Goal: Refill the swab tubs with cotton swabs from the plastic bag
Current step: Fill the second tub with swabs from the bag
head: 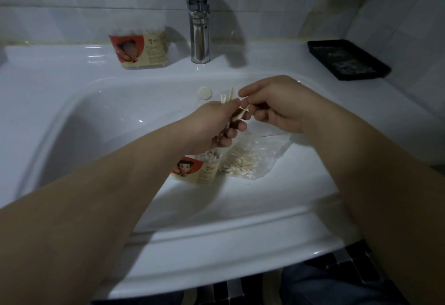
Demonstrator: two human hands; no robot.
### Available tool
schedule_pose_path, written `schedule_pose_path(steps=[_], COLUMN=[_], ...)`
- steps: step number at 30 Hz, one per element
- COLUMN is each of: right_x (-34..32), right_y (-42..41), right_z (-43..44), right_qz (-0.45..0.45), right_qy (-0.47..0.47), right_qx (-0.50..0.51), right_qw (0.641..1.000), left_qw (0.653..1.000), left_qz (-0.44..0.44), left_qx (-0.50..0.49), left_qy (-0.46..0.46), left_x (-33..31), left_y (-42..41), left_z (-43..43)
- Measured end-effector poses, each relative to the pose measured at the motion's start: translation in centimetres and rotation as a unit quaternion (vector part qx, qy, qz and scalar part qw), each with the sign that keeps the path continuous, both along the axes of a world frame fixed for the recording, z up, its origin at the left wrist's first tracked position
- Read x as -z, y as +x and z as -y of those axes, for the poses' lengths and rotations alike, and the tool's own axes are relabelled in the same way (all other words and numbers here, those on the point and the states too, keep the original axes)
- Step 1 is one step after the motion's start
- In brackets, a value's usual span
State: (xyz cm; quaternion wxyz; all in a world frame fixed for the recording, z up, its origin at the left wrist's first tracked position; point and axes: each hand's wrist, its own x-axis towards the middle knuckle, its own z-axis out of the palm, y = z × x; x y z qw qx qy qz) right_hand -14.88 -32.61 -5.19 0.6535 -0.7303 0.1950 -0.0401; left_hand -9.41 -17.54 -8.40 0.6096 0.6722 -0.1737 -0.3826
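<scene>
Here, from my remote seat, I see a small bundle of cotton swabs (225,100) held up over the basin, between the two hands. The left hand (212,127) has its fingers curled round the bundle, and the pale tips stick out above its knuckles. The right hand (277,106) meets it from the other side, thumb and forefinger pinching the end of one swab at the bundle's edge while its other fingers curl loosely. Directly beneath the left hand, an open swab tub (195,171) with a red and cream cartoon label stands in the basin. It has swabs standing upright in it, and the hand hides part of its top. The plastic bag (255,157) lies just to its right, seemingly touching it, with loose swabs heaped inside. Both rest on the white sink (101,112). On the back ledge a second swab tub (139,48) stands upright, just left of the chrome faucet (198,22). A round cap (205,93) sits on the basin wall below the faucet. A black tray (349,60) lies on the ledge at far right, well apart from the rest.
</scene>
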Motion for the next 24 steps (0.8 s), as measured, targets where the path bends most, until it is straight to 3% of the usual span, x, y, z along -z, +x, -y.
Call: schedule_pose_path(steps=[7,15,19,24], right_x=[1.0,0.8,0.6,0.4], right_y=[0.6,0.7,0.4,0.3], right_z=[0.5,-0.9,-0.7,-0.6], right_qz=[0.065,0.071,0.050,0.047], right_qy=[-0.138,-0.148,-0.221,-0.174], right_qx=[0.017,-0.050,-0.080,-0.061], right_qw=[0.988,0.985,0.971,0.982], left_qw=[0.999,0.999,1.000,1.000], left_qz=[-0.031,-0.032,-0.015,-0.007], left_qx=[0.020,-0.005,-0.001,-0.012], left_qy=[-0.009,0.004,0.012,0.023], left_x=[-0.2,-0.5,-0.4,-0.5], left_y=[-0.2,0.4,0.3,0.4], left_z=[0.3,-0.1,0.0,0.0])
